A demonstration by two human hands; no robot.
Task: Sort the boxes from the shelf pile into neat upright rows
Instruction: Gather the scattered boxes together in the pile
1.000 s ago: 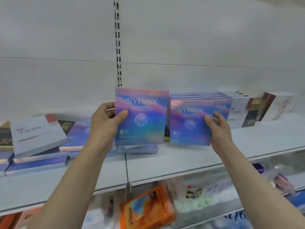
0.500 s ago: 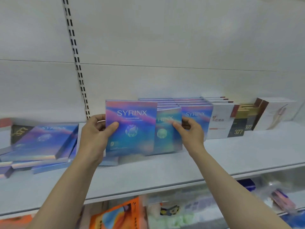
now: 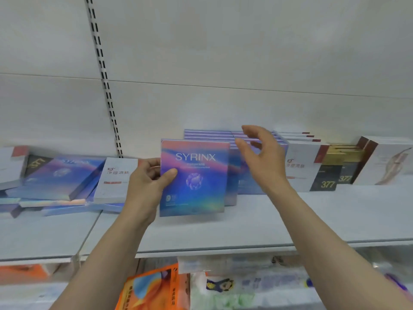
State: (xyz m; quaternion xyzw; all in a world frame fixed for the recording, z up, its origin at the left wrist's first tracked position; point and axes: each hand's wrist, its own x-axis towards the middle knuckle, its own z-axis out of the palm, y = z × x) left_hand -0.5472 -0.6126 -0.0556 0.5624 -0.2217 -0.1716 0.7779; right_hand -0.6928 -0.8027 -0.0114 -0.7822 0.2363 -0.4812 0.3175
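Our left hand (image 3: 147,184) grips the front SYRINX box (image 3: 194,177) by its left edge, thumb across the face, fingers curled round behind. The box stands upright, face toward us, its bottom edge at or just above the shelf (image 3: 223,233); we cannot tell if it touches. Our right hand (image 3: 261,157) is raised just right of that box, fingers loosely spread and bent, holding nothing, hovering in front of the row (image 3: 210,134) of matching upright boxes. The held box sits at the front of that row, overlapping the next box behind it.

Right of our right hand, touching the row, stand white boxes (image 3: 301,166) with red trim, upright. Further right, dark boxes (image 3: 327,180) marked 377 with gold tops, then a tall white box (image 3: 384,164) with a reddish side, angled.

Left of our left hand lies the pile (image 3: 55,177): a white box (image 3: 117,180) with Chinese print leaning just beside our knuckles, a flat SYRINX box on top of other flat holographic boxes, a black box (image 3: 36,163) with gold lettering behind it, and a white one with a red corner at the far left, all tilted or flat, overlapping.

Behind the hands, a white back wall with a slotted upright (image 3: 105,81).

Below our forearms, under the shelf edge, an orange packet (image 3: 154,287) and blurred pale packets (image 3: 223,294) on a lower level.
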